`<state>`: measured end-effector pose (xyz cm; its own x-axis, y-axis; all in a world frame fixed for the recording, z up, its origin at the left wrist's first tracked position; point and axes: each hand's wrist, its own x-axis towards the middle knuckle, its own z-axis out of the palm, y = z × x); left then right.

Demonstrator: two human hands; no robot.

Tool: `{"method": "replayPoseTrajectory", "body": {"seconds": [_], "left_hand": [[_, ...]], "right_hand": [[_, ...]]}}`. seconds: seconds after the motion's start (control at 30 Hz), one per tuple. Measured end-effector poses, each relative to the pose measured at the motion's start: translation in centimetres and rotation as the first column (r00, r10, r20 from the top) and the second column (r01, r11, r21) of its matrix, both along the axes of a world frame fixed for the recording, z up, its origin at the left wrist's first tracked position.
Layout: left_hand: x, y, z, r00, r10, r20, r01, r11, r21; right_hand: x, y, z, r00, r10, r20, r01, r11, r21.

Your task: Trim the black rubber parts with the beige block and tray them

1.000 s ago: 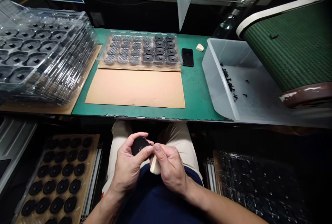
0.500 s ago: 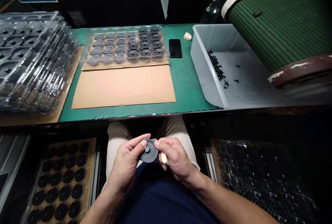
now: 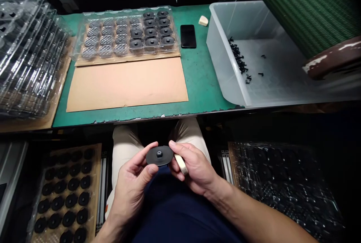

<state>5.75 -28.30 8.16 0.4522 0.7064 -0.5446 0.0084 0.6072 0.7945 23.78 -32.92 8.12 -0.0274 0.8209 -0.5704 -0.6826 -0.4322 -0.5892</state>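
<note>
A round black disc (image 3: 152, 157) with a small square stub at its centre is held between my two hands, above my lap. My left hand (image 3: 134, 175) grips its left edge, thumb below and fingers behind. At the disc's right edge, my right hand (image 3: 194, 164) pinches the rim with thumb and fingertips. A cream-coloured block (image 3: 181, 165), perhaps an eraser or sponge, is also tucked in the fingers of my right hand. On the bench, a clear blister tray (image 3: 93, 42) carries several similar black discs in its right-hand pockets.
Cardboard (image 3: 126, 85) lies before the tray. A phone (image 3: 188, 36) and another cream block (image 3: 203, 20) lie by a translucent bin (image 3: 234, 70) with small black parts, under a green conveyor belt (image 3: 310, 6). Stacked trays (image 3: 28, 66) stand left. Lower trays of discs (image 3: 64, 194) flank my legs.
The disc has tilted flatter, its face now seen at a slant. My left thumb has slid from near its centre to its lower edge. The view has tipped downward.
</note>
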Motion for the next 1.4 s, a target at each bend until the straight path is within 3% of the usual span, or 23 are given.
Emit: {"method": "replayPoseTrajectory", "body": {"seconds": [0.47, 0.57, 0.7, 0.77, 0.97, 1.4], "left_hand": [[0.1, 0.0, 1.7, 0.973, 0.087, -0.214, -0.063, 0.991, 0.114], [0.0, -0.3, 1.7, 0.953, 0.072, -0.295, -0.013, 0.981, 0.195], [0.1, -0.3, 1.7, 0.943, 0.005, -0.334, 0.093, 0.956, 0.278], [0.3, 0.0, 1.7, 0.951, -0.024, -0.308, 0.103, 0.964, 0.243], [0.6, 0.6, 1.4, 0.987, -0.009, -0.158, 0.024, 0.995, 0.095], [0.5, 0.6, 0.7, 0.992, 0.007, -0.126, 0.001, 0.998, 0.063]], "right_hand": [[-0.1, -1.0, -0.3, 0.995, 0.095, -0.021, -0.092, 0.989, 0.113], [0.3, -1.1, -0.4, 0.988, 0.151, 0.003, -0.151, 0.983, 0.102], [0.8, -0.9, -1.0, 0.962, 0.193, 0.193, -0.204, 0.978, 0.039], [0.9, -0.7, -1.4, 0.959, 0.186, 0.213, -0.195, 0.981, 0.019], [0.6, -0.5, -2.1, 0.994, 0.085, 0.064, -0.084, 0.996, -0.022], [1.2, -1.0, -2.3, 1.000, 0.004, -0.009, -0.004, 1.000, -0.011]]}}
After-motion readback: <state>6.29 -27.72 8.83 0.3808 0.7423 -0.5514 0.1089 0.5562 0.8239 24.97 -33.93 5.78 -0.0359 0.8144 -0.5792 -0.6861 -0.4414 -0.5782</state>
